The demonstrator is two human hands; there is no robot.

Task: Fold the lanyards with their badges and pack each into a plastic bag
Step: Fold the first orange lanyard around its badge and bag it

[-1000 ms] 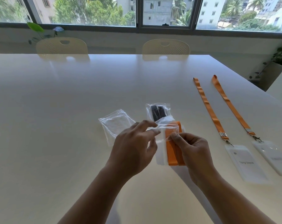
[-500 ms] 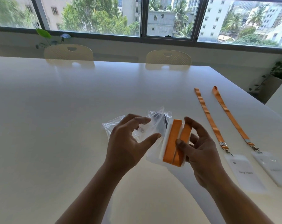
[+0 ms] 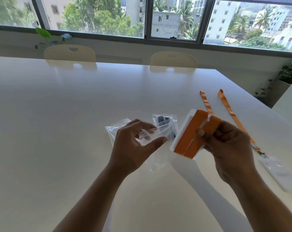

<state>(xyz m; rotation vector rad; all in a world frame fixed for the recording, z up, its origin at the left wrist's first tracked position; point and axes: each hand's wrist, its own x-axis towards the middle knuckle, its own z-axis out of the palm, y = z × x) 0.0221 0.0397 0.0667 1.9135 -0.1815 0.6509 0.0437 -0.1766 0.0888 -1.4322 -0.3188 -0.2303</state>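
Orange folded lanyard [image 3: 189, 133] (badge beneath) — long axis tilted up-right, right hand [image 3: 230, 148] gripping it, left hand [image 3: 130, 149] fingers [image 3: 139, 123] pinching plastic bag [image 3: 151, 135].

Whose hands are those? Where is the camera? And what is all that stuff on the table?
There is no machine here, just a person's two bare hands. The camera sits on the person's head and looks forward and down, so you see roughly what they see. The left hand holds a clear plastic bag. The right hand grips a folded orange lanyard wrapped round its white badge. On the white table lie a packed bag with something black inside, a spare bag, and two lanyards not yet folded: a near lanyard and a far lanyard. A flat badge lies at the right.
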